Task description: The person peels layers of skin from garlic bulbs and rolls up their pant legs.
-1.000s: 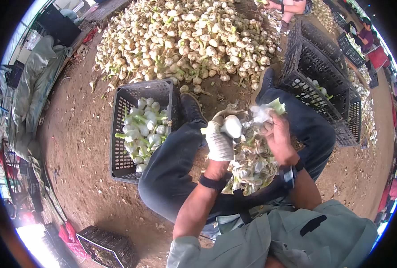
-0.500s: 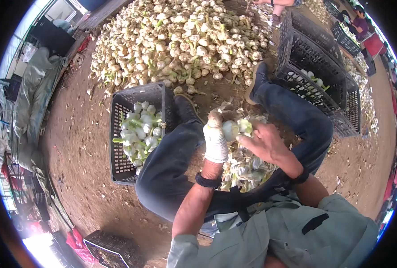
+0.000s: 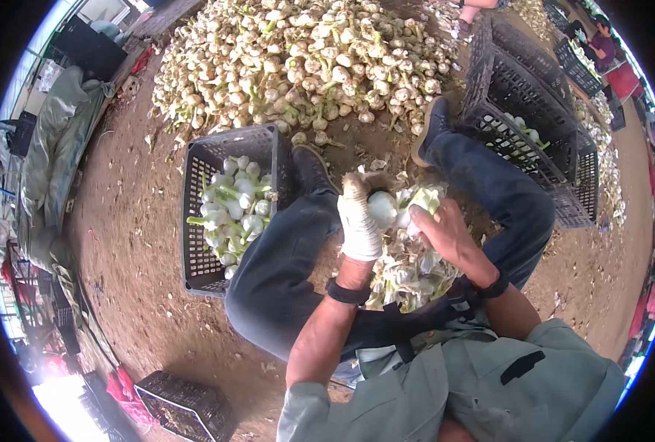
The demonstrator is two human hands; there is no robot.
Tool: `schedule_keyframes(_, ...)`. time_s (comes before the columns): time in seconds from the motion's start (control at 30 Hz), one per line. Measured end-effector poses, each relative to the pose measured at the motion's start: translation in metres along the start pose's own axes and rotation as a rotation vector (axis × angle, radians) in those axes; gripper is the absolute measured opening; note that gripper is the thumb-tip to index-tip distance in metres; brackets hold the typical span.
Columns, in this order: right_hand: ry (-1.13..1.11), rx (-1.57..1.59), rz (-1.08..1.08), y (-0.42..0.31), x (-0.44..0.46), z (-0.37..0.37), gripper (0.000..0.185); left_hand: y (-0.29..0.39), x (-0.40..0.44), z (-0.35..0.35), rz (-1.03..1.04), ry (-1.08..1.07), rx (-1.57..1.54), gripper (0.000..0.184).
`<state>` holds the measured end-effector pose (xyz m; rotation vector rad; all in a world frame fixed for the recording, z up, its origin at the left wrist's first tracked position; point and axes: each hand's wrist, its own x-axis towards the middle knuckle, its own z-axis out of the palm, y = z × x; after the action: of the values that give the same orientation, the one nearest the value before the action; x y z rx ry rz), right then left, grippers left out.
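Note:
My left hand [image 3: 358,221], in a white glove with bare fingertips, is closed around a white garlic bulb [image 3: 382,209] above my lap. My bare right hand [image 3: 447,232] pinches pale, loosened garlic skin [image 3: 424,200] on the right side of that bulb. Below the hands, a heap of peeled-off garlic skins [image 3: 408,274] lies between my legs. To the left stands a black plastic crate [image 3: 195,243] holding clean white garlic bulbs [image 3: 235,202] with green stems.
A big pile of unpeeled garlic [image 3: 305,66] lies ahead on the dirt floor. Black crates [image 3: 522,96] stand at the right, a few bulbs in one. Another crate [image 3: 184,405] sits lower left. A person [image 3: 601,46] is at the far right.
The right hand has moved slightly right, drawing skin away from the bulb, and more loose skin shows in its fingers. The left hand keeps its hold. The view has shifted slightly.

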<state>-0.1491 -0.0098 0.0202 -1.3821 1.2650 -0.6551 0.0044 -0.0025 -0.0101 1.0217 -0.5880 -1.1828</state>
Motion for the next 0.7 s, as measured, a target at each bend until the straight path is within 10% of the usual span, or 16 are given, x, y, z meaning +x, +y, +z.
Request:
schedule_keyframes(0.17, 0.076, -0.380, -0.478, 0.008, 0.002, 0.012, 0.014, -0.002, -0.004, 0.001, 0.062, -0.106, 0.280, 0.055)
schedule_keyframes(0.23, 0.101, -0.647, -0.652, 0.012, 0.005, 0.012, 0.012, -0.016, 0.001, 0.000, 0.472, -0.076, 0.495, 0.050)
schedule_keyframes(0.37, 0.181, -0.266, -0.362, 0.016, 0.011, 0.010, 0.013, -0.018, -0.003, -0.009, 0.351, -0.134, 0.536, 0.043)
schedule_keyframes(0.43, 0.041, 0.144, -0.376, 0.071, 0.032, -0.011, 0.013, -0.009, -0.004, -0.003, 0.022, -0.070, -0.116, 0.046)
schedule_keyframes(0.5, 0.128, -0.507, -0.580, 0.075, 0.033, -0.023, 0.010, -0.009, -0.002, -0.008, -0.024, -0.099, -0.167, 0.049)
schedule_keyframes(0.53, -0.116, -0.157, -0.134, 0.078, 0.026, -0.027, 0.024, -0.005, -0.002, -0.007, -0.007, -0.153, -0.201, 0.050)
schedule_keyframes(0.7, -0.085, -0.369, -0.350, 0.062, 0.016, -0.014, 0.038, 0.005, 0.005, -0.002, -0.164, -0.269, -0.575, 0.053)
